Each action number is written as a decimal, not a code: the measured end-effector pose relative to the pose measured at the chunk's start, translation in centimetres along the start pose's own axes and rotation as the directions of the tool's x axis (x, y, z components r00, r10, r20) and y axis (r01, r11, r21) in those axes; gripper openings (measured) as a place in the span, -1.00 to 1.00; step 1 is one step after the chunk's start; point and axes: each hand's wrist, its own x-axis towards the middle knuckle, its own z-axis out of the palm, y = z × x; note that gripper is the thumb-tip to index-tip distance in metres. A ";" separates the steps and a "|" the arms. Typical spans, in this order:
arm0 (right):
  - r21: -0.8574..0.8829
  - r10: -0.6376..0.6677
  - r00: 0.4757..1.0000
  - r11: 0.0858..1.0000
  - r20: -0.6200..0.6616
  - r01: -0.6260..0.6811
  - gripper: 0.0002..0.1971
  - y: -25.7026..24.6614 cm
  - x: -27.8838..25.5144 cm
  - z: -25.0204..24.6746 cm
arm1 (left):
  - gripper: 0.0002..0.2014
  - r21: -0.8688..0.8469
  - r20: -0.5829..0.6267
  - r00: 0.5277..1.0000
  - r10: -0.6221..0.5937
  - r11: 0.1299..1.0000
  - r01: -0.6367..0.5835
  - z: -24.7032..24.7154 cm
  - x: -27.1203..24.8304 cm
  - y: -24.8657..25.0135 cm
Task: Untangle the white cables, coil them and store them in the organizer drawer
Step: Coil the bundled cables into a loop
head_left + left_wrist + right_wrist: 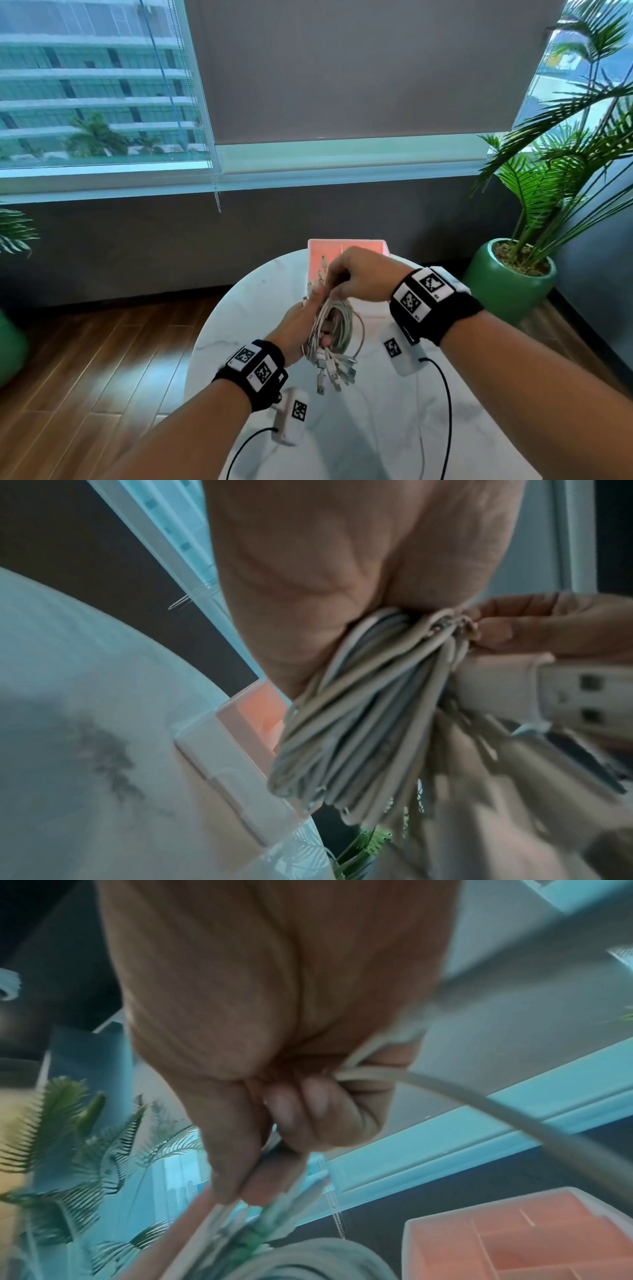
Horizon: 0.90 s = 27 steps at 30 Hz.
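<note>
Item: bundle of coiled white USB cables (pixel 337 330), held above my round white marble table (pixel 370 431), plug ends hanging down. My left hand (pixel 301 329) grips the coil, fingers through the loops. My right hand (pixel 359 274) pinches cable strands at the top of the bundle. Pink plastic organizer drawer with dividers (pixel 346 248) sits open at the table's far edge, just behind both hands.

square coded markers on wristbands (pixel 422 291), no legible text
</note>
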 end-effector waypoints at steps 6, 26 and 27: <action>0.210 0.044 0.997 0.977 -0.060 -0.031 -0.92 2.9 0.9 -1.1 | -0.46 -0.218 0.189 0.979 -0.077 0.969 0.118 0.0 -0.4 0.2; 0.681 0.200 0.973 0.729 -0.116 -0.069 -0.81 7.7 -0.5 3.6 | -0.77 -0.452 0.313 0.949 0.041 0.885 0.111 -1.6 -1.5 2.4; 0.695 0.207 0.972 0.715 -0.111 -0.073 -0.79 7.6 -0.7 3.7 | -0.78 -0.465 0.301 0.952 0.054 0.880 0.097 -1.6 -1.5 2.5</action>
